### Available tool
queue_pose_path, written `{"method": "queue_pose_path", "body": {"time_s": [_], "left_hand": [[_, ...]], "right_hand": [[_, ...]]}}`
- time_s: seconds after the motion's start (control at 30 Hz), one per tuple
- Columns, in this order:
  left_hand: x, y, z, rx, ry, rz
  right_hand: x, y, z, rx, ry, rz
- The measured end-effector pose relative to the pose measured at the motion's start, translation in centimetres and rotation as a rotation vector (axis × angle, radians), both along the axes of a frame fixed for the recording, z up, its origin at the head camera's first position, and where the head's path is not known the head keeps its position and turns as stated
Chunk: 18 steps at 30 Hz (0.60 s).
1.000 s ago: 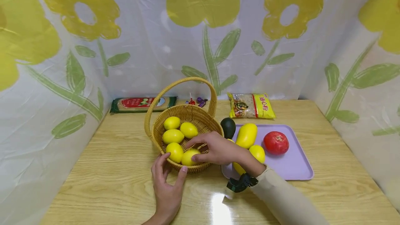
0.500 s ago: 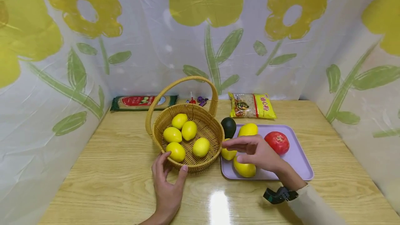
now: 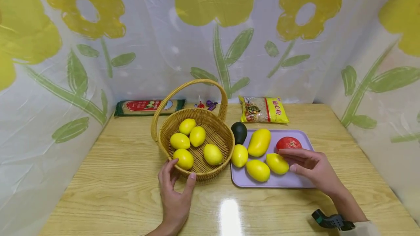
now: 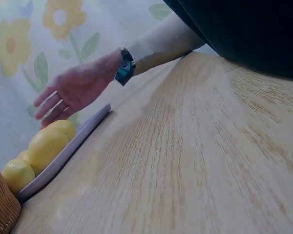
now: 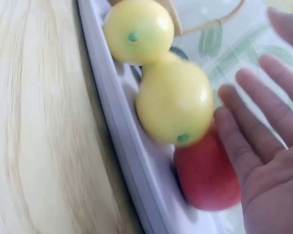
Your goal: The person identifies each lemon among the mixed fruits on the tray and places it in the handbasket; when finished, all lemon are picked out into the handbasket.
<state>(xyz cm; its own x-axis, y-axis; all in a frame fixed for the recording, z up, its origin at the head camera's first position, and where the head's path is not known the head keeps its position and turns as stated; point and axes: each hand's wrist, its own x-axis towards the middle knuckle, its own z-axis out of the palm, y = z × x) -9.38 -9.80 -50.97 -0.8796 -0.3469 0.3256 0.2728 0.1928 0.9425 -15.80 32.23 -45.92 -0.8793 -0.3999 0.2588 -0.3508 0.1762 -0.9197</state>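
Observation:
My left hand (image 3: 176, 196) holds the front rim of a yellow wicker basket (image 3: 226, 134); a fingertip reaches over the rim beside a lemon (image 3: 183, 158). Several lemons lie in the basket. Above a lilac tray (image 3: 295, 181), my right hand (image 3: 316, 168) hovers with fingers extended, holding nothing. Just left of those fingers is another lemon (image 3: 277, 163), and behind them a red round fruit (image 3: 288, 143), partly hidden. A mango (image 3: 259, 142) and further lemons (image 3: 258, 170) lie to the left on the tray. In the right wrist view the fingers (image 5: 239, 131) are spread beside the red fruit.
A dark green avocado (image 3: 239, 133) lies by the tray's left back corner, near the basket. Along the back wall are a green packet (image 3: 149, 107), small wrapped sweets (image 3: 208, 105) and a yellow bag (image 3: 264, 110). The basket's tall handle (image 3: 190, 83) arches upward.
My right hand has let go of a lemon inside the basket, then moved right over the tray to the lemon near the red fruit. My left hand has stayed at the basket's rim.

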Motion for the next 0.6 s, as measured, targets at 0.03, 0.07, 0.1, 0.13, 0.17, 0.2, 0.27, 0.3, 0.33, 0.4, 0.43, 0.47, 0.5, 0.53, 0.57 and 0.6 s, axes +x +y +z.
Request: {"method": "queue_pose_path", "body": {"time_s": [0.03, 0.07, 0.1, 0.13, 0.17, 0.2, 0.27, 0.3, 0.33, 0.4, 0.43, 0.47, 0.5, 0.53, 0.57, 0.6], "left_hand": [[0.0, 0.0, 0.0, 0.0, 0.0, 0.0], [0.0, 0.0, 0.0, 0.001, -0.001, 0.0], [0.0, 0.0, -0.1, 0.001, -0.001, 0.0], [0.0, 0.0, -0.1, 0.001, -0.001, 0.001], [0.0, 0.0, -0.1, 0.001, 0.001, 0.002], [0.0, 0.0, -0.1, 0.001, 0.002, 0.004], [-0.1, 0.0, 0.0, 0.002, 0.006, 0.005], [-0.1, 0.0, 0.0, 0.001, 0.007, 0.006], [-0.1, 0.0, 0.0, 0.001, 0.008, 0.007], [-0.1, 0.0, 0.0, 0.0, 0.008, 0.008], [-0.1, 0.0, 0.0, -0.001, 0.007, 0.008], [-0.1, 0.0, 0.0, -0.003, 0.004, 0.008], [0.0, 0.0, 0.0, -0.004, 0.003, 0.009], [0.0, 0.0, 0.0, -0.004, 0.001, 0.009], [0.0, 0.0, 0.1, -0.004, 0.0, 0.008], [-0.1, 0.0, 0.1, -0.003, -0.001, 0.007]], "right_hand": [[0.1, 0.2, -0.1, 0.016, 0.0, -0.016], [0.2, 0.2, -0.1, 0.033, 0.001, -0.031], [0.2, 0.3, -0.2, 0.055, 0.011, -0.042], [0.3, 0.2, -0.3, 0.073, 0.014, -0.053], [0.3, 0.1, -0.4, 0.087, 0.026, -0.06], [0.3, 0.0, -0.5, 0.103, 0.038, -0.065], [0.3, -0.5, -0.7, 0.148, 0.057, -0.082], [0.4, -0.7, -0.9, 0.182, 0.072, -0.098], [0.4, -1.0, -1.1, 0.218, 0.082, -0.117], [0.5, -1.6, -1.5, 0.293, 0.097, -0.144], [0.6, -1.8, -1.8, 0.317, 0.095, -0.157], [0.7, -2.1, -2.0, 0.336, 0.092, -0.168], [0.7, -2.2, -2.1, 0.349, 0.089, -0.175], [0.8, -2.3, -2.2, 0.356, 0.083, -0.178], [0.8, -2.4, -2.2, 0.355, 0.075, -0.178], [0.9, -2.4, -2.0, 0.346, 0.07, -0.18]]}}
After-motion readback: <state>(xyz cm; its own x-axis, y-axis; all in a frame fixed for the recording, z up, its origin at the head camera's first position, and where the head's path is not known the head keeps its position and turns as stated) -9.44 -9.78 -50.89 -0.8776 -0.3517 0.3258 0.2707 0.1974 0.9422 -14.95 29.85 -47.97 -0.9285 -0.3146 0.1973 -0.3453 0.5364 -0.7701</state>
